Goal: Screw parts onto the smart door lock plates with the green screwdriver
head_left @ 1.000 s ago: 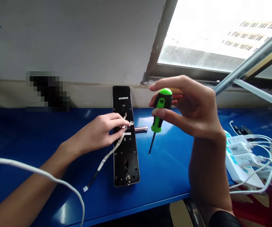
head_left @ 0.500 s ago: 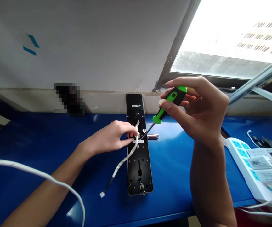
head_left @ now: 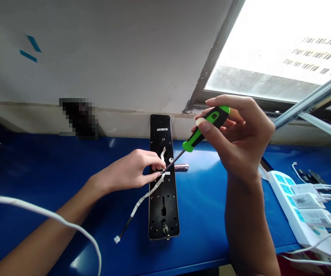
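Right hand (head_left: 240, 138) closed on screwdriver (head_left: 208, 124), held in the fingertips; shaft tilted down-left, tip at black lock plate (head_left: 163, 214), just beside left-hand fingers. Left hand (head_left: 131, 170) half-closed on ribbon cable (head_left: 145, 195), resting over the plate. Plate lies flat on blue bench (head_left: 205, 214). Power strip (head_left: 300, 214) well right.

Your right hand (head_left: 240, 134) pinched green-and-black screwdriver (head_left: 213, 119) by handle, thin shaft slanting down-left, tip right at white flat cable (head_left: 146, 196) where it crossed black door-lock panel (head_left: 163, 214). Your left hand (head_left: 131, 169) had fingers on cable, same spot. Panel lay flat, long way pointing at wall. Cable trailed down-left off panel, small white connector (head_left: 117, 239) on end.
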Tool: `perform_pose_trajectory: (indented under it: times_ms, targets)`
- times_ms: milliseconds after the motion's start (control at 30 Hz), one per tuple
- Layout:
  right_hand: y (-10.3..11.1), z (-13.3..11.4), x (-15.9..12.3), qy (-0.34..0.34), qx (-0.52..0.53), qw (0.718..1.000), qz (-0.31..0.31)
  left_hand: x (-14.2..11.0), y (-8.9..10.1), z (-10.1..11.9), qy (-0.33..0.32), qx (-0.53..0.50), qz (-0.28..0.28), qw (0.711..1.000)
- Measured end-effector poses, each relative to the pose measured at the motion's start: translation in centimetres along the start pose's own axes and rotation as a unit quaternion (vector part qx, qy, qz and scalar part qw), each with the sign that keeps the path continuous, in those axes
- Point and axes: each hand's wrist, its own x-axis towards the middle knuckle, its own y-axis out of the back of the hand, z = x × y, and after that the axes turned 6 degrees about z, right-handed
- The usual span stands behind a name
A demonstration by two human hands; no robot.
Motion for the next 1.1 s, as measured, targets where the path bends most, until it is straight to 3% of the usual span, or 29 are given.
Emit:
perform_pose_trajectory:
  times_ms: [133, 433, 667, 867, 1100]
  targets:
    - [0.1, -0.1, -0.1, -0.001, -0.018, 1.000, -0.021, 0.0, -0.1, 0.5, -0.005, -0.003, -0.001, 1.000]
    - [0.1, -0.1, -0.4, 0.048, -0.052, 0.997, 0.013, -0.1, 0.8, -0.2, 0.009, -0.030, 0.014, 0.999]
    - [1.4, 1.0, 0.0, 0.079, -0.101, 0.990, -0.061, -0.3, 1.2, -1.1, 0.018, -0.009, 0.016, 1.000]
    - [0.7, 0.7, -0.6, 0.075, -0.060, 0.995, -0.018, -0.2, 1.0, -1.6, 0.026, -0.013, -0.009, 1.000]
    - [-0.1, 0.2, -0.9, 0.064, -0.090, 0.994, 0.027, -0.1, 1.0, -1.2, 0.013, -0.020, 0.010, 1.000]
